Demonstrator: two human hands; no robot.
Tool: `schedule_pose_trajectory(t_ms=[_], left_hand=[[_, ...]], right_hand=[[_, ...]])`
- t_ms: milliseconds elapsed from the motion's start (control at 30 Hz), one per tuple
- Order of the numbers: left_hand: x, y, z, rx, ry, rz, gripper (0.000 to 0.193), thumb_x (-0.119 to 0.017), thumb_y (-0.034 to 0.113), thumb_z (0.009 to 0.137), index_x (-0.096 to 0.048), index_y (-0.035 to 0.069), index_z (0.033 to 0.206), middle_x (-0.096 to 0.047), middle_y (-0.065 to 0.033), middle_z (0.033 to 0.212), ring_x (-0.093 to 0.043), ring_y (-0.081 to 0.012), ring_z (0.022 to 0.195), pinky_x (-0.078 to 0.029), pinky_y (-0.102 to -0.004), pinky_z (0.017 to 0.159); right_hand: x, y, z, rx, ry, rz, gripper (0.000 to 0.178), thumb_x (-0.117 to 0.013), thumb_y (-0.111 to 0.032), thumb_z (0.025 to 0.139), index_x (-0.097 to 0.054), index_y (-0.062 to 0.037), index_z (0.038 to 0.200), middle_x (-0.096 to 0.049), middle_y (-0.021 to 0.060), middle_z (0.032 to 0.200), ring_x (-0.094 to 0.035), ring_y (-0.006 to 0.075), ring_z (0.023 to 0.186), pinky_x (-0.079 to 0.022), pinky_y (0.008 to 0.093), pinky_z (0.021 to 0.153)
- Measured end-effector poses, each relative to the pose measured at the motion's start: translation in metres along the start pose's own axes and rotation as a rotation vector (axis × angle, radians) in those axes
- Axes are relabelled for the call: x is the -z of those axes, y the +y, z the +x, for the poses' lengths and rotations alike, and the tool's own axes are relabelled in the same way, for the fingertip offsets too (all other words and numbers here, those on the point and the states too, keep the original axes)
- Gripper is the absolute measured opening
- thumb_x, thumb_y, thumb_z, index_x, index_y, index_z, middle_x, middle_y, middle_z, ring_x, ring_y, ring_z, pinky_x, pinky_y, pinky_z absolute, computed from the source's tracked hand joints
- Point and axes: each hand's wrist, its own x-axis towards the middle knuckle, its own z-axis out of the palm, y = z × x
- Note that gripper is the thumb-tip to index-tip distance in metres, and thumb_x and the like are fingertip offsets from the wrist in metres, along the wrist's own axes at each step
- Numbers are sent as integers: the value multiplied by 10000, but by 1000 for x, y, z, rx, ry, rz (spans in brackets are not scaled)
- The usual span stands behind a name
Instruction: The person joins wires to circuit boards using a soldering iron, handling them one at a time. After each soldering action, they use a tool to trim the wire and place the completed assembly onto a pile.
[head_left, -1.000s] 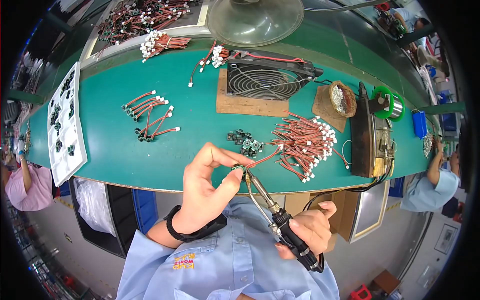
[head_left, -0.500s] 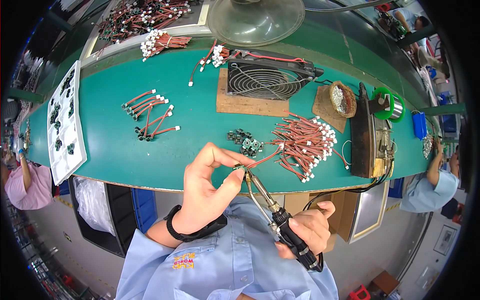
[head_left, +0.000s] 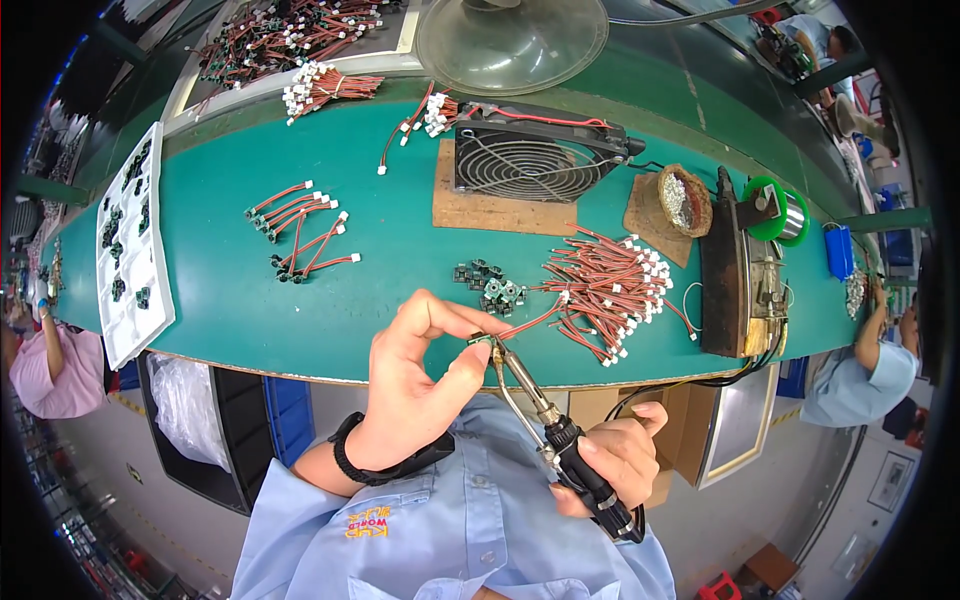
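Between the thumb and index finger of my left hand (head_left: 412, 372) is a small green circuit board (head_left: 481, 339), pinched at its edges. A red wire lead (head_left: 533, 323) runs from it toward the pile on the right. My right hand (head_left: 625, 462) is closed around the black handle of a soldering iron (head_left: 528, 382) with a thin bent feed tube alongside. The iron's tip meets the board's wire end; the exact joint is too small to make out. Just beyond my fingers lies a cluster of small boards (head_left: 500, 290), beside a heap of red wire leads (head_left: 612, 287) with white connectors.
A black fan (head_left: 535, 160) stands on cardboard at the back. To the right are a tip-cleaning bowl (head_left: 685, 200), a soldering station (head_left: 725, 280) and a solder spool (head_left: 795, 217). Wired boards (head_left: 300, 222) and a white tray (head_left: 135, 260) lie left. Co-workers sit at both sides.
Almost nothing differs. My left fingers and the board have shifted very slightly, while the soldering iron stays in place at the board.
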Motion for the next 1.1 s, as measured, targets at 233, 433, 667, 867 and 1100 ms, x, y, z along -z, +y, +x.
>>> schedule_pose_trajectory(t_ms=[233,433,667,867,1100], left_hand=[[0,3,0,19,6,-1,151,-552,-47,778,-441,22,854,-648,-161,917,-624,-186,859,-471,-303,765],[1,2,0,-14,-2,32,156,-558,-40,780,-438,24,857,-649,-165,918,-621,-183,858,-465,-305,775],[-1,4,0,18,8,-12,116,-542,10,798,-448,34,861,-629,-169,931,-600,-186,871,-462,-317,799],[-2,6,0,87,16,-87,111,-532,4,799,-441,33,857,-629,-171,926,-601,-190,872,-463,-319,803],[-2,6,4,151,5,-163,89,-515,27,806,-434,35,843,-628,-170,911,-597,-192,826,-460,-323,780]], right_hand=[[2,-1,-2,-7,-26,2,426,-785,-271,594,-647,-118,968,-637,-18,780,-579,130,662,-294,366,843],[2,-2,-5,-6,-32,-2,427,-788,-278,593,-647,-121,964,-636,-20,779,-579,126,676,-300,363,847],[3,-2,-6,-1,-33,-4,427,-790,-280,591,-649,-122,963,-638,-24,778,-579,120,666,-306,357,844],[4,-4,-5,-2,-31,-10,426,-790,-276,590,-649,-123,962,-638,-26,774,-579,118,661,-307,357,839],[8,3,-12,16,71,15,444,-787,-267,609,-618,-105,987,-632,16,752,-576,134,654,-327,382,819]])
